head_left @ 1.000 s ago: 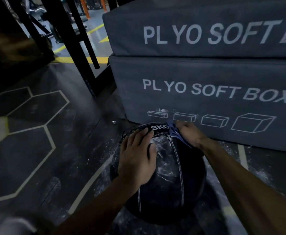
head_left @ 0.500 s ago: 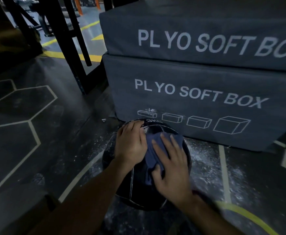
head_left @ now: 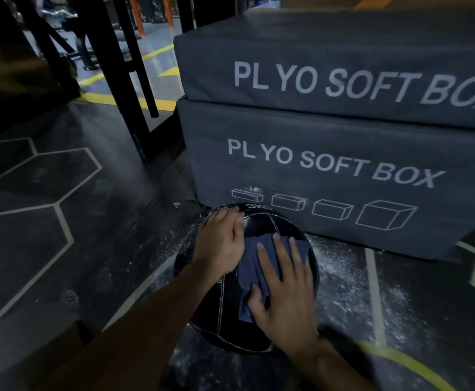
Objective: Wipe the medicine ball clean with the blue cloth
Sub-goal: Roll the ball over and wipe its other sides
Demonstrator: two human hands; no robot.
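Observation:
A black medicine ball point(head_left: 219, 314) with white stitching and a "3KG" mark sits on the dark floor, close in front of the lower plyo box. My left hand point(head_left: 219, 244) lies flat on the ball's upper left, fingers straight. My right hand point(head_left: 284, 286) presses the blue cloth point(head_left: 249, 266) against the top of the ball with its fingers spread. Part of the cloth is hidden under that hand. White dust streaks show on the ball near my left fingertips.
Two stacked grey plyo soft boxes point(head_left: 329, 165) stand right behind the ball. Black rack posts point(head_left: 126, 88) rise at the back left. White powder point(head_left: 340, 280) is scattered on the floor around the ball. Hexagon floor lines point(head_left: 61, 210) lie to the left.
My right hand has drawn the cloth from the ball's far top edge back toward me over the top. The left hand has stayed on the ball's upper left.

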